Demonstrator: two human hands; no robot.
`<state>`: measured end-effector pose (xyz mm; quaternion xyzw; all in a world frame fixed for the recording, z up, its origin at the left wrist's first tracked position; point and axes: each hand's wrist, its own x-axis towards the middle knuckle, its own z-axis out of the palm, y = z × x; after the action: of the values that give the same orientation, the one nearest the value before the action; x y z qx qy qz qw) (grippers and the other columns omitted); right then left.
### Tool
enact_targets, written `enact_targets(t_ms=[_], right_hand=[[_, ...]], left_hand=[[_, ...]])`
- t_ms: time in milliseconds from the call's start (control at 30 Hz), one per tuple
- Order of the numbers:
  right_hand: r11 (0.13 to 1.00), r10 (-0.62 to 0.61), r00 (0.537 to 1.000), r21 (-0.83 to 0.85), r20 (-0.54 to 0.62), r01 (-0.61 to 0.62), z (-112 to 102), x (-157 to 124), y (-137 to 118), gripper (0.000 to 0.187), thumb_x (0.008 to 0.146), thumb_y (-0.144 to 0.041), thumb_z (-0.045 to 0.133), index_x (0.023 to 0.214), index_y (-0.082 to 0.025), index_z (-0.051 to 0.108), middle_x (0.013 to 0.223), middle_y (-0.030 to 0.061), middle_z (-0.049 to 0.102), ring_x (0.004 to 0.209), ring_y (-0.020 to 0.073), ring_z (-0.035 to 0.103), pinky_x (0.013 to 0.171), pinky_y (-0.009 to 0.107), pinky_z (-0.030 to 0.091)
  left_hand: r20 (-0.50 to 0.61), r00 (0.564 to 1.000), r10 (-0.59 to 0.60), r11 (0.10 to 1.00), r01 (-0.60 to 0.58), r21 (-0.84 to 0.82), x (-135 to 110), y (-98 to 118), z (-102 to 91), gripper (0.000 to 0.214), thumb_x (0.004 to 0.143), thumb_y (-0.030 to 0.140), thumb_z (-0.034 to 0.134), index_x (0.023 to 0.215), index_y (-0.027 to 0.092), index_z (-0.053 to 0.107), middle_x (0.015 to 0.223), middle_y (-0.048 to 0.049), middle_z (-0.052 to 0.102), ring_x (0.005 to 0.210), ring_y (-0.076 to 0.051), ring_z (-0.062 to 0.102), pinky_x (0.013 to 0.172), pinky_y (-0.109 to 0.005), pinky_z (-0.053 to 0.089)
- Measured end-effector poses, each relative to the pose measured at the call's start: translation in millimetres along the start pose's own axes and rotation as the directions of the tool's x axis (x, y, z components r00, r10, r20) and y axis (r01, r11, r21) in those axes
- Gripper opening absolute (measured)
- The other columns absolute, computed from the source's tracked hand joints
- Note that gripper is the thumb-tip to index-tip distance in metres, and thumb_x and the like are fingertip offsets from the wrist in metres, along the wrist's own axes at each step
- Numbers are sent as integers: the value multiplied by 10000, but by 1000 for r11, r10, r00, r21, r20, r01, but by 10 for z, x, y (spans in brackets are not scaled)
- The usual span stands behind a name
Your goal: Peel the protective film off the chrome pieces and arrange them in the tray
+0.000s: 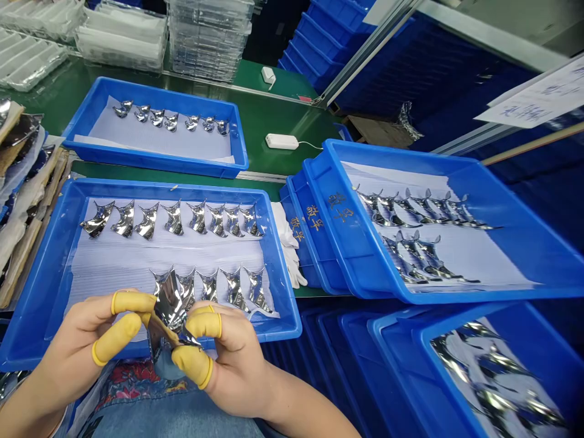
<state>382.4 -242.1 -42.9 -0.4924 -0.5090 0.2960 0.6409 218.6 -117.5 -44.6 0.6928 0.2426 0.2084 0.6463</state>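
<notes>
At the near rim of the tray, your right fingers pinch the metal piece — long axis seemingly traywards — while left fingers touch its side, thumb apart.

Paper liner at nine o'clock: brightly lit.
Metal part at eight o'clock: streaked with glare.
Sign at two o'clock: blurred.
Tray at four o'clock: shaded, stretched toward the edge.

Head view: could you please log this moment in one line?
right hand: pinching shiny part; left hand: at its edge; nearby: blue tray of similar parts
</notes>
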Motion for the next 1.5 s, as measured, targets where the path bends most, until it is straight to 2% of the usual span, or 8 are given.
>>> enact_targets(t_ms=[167,600,700,800,933,1033,1200,1500], right_hand=[[993,-50,999,-104,-16,48,-16,-42,28,145,840,-105,654,807,-219,570,653,-38,585,587,104,500,578,230,434],[934,-229,973,-286,-29,212,-15,-89,68,62,972,-231,555,961,-212,613,709,17,655,642,147,572,629,290,497],[971,-139,989,-204,-55,125,-31,-113,57,38,909,-189,620,883,-216,622,685,-1,638,626,138,567,628,286,496],[997,74,993,-6,-88,-75,-38,-119,38,88,891,-264,663,825,-214,633,717,12,655,666,151,602,659,306,522],[866,395,917,353,-49,-354,-18,-111,34,247,885,-441,688,799,-210,673,807,37,701,775,174,651,804,374,551],[769,520,852,467,-62,-436,0,-108,53,322,767,-507,800,750,-212,673,708,0,660,673,145,611,705,325,544],[647,607,794,600,-31,-470,5,-91,85,351,690,-501,861,743,-211,671,608,-48,584,478,80,460,480,230,414],[600,653,757,624,-21,-501,-10,-90,104,388,672,-522,869,739,-204,657,633,-49,572,570,92,488,573,244,412]], left_hand=[[55,998,39,998,-41,39,9,-46,-39,254,886,375,710,1126,451,746,967,93,818,841,-117,758,802,-122,570],[180,983,34,977,-71,202,13,-292,-82,600,687,552,830,1252,427,668,1225,18,737,1129,-213,671,999,-250,514],[204,979,11,972,-58,227,14,-318,-74,634,683,523,848,1276,404,658,1237,-9,729,1125,-236,666,996,-298,521],[257,966,15,969,-78,236,13,-320,-69,556,735,435,845,1262,374,678,1212,-28,733,1092,-235,665,960,-313,533],[321,946,37,959,-124,256,26,-272,-64,408,791,214,805,1174,340,738,1119,-31,756,978,-206,681,893,-297,557],[309,949,64,963,-140,230,32,-212,-48,298,814,157,756,1073,301,782,1011,-46,768,882,-201,686,820,-294,572],[306,950,68,982,-119,150,8,-118,-7,159,835,138,721,910,261,789,819,-39,741,800,-198,671,746,-290,573],[289,955,65,984,-110,143,-26,-95,6,119,847,134,709,868,240,761,799,-40,723,784,-195,657,735,-295,569]])
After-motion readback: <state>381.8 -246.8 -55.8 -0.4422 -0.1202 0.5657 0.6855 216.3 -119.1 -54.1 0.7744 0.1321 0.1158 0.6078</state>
